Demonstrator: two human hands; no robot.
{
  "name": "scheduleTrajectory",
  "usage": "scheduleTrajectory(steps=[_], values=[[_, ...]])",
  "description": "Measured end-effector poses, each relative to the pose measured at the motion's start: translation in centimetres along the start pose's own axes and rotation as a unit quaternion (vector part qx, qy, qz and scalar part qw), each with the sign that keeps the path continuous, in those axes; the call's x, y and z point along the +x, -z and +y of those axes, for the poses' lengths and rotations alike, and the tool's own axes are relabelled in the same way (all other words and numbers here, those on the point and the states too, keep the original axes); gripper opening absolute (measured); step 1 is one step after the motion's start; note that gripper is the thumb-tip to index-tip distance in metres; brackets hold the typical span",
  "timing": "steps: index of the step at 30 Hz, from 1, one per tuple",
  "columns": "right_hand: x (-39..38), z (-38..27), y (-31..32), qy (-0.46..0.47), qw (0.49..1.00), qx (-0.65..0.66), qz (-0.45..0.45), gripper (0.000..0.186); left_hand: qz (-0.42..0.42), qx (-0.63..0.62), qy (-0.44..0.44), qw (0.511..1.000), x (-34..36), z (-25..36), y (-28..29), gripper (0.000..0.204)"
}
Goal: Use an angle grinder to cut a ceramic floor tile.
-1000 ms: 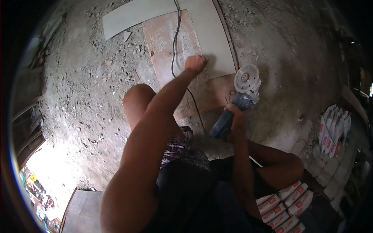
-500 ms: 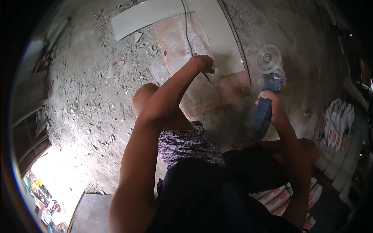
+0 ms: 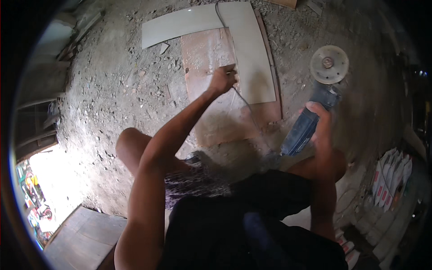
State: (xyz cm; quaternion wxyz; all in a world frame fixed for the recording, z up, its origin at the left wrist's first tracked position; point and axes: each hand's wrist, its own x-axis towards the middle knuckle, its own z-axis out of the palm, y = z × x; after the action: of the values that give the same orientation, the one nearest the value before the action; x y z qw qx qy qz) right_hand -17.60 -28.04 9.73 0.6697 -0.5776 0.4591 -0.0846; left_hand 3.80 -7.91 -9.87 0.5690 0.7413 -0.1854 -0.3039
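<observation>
My right hand [image 3: 320,118] is wrapped round the blue body of an angle grinder [image 3: 300,131], raised off the floor on the right. Its round cutting disc [image 3: 330,64] points away from me, and the disc's holes can be made out. My left hand [image 3: 222,80] is closed over the tiles, with the grinder's dark cord [image 3: 246,104] running out from under its fingers. Beneath that hand lies a dusty reddish tile [image 3: 204,121]. A pale L-shaped tile piece [image 3: 254,58] covers its far and right sides.
Gravel and small shards lie over the rough floor [image 3: 112,99]. White sacks with red marks [image 3: 389,180] are stacked at the right. A grey board [image 3: 85,236] stands at the lower left, beside a bright opening. My bent knees flank the work area.
The grinder has swung to the right and tilted, and its disc shows more clearly. My left hand has shifted slightly left and nearer. The view has moved, and my left knee appears further left.
</observation>
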Motion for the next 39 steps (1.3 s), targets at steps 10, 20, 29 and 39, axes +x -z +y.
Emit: scheduleTrajectory(steps=[10,20,29,39], values=[[12.0,3.5,7.5,0.227,0.935,-0.271,0.003,0.063,-0.15,0.197,-0.062,0.967,0.7,4.3,-13.9,0.072],[19.5,12.8,3.7,-0.039,0.968,-0.248,-0.031,0.032,-0.463,0.294,0.097,0.83,-17.6,9.8,-4.2,0.057],[13.5,8.0,1.0,-0.098,0.986,-0.113,-0.069,0.025,-0.297,0.176,-0.026,0.938,-16.7,2.6,-10.8,0.061],[10.3,5.9,-0.7,-0.097,0.992,-0.06,-0.051,0.032,-0.225,-0.09,-0.007,0.97,-19.1,-0.8,-16.1,0.085]])
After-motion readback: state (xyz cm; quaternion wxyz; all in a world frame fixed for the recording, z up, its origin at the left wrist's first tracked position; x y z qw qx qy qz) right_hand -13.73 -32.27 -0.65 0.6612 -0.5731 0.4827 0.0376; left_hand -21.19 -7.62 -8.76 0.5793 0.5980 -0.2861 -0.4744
